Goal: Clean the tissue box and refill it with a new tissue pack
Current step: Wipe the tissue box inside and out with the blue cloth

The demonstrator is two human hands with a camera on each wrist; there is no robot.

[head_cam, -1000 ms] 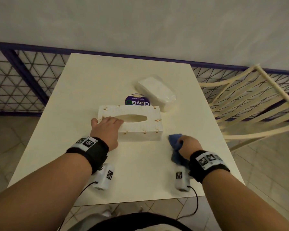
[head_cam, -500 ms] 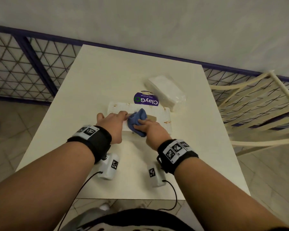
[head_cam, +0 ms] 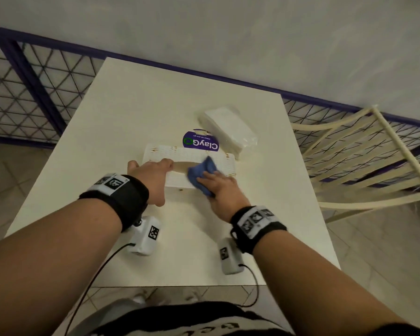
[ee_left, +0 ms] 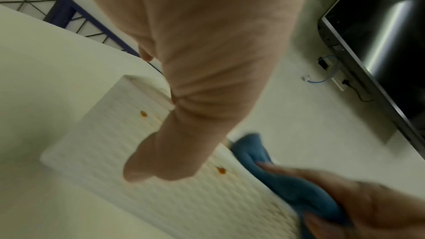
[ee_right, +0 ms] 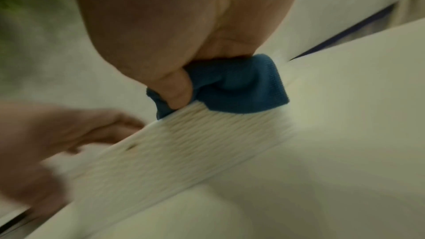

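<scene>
Two grips at once: the right hand (head_cam: 218, 187) clutches a bunched blue cloth (head_cam: 201, 170) pressed onto the top of the tissue box (head_cam: 167, 152), beside its opening (head_cam: 180, 166), while the left hand (head_cam: 153, 175) clasps the box's left end, thumb on the near side. The box sits mid-counter (head_cam: 143, 105). Just behind it lie a purple ClayGo pack (head_cam: 200, 141) and, to the right, the wrapped tissue pack (head_cam: 228, 127).

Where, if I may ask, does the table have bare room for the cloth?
Free: the far left of the table, beyond the box; the strip from box to right edge; the near strip under the wrists. Crowded: behind the box, where purple pack and tissue pack lie.
</scene>
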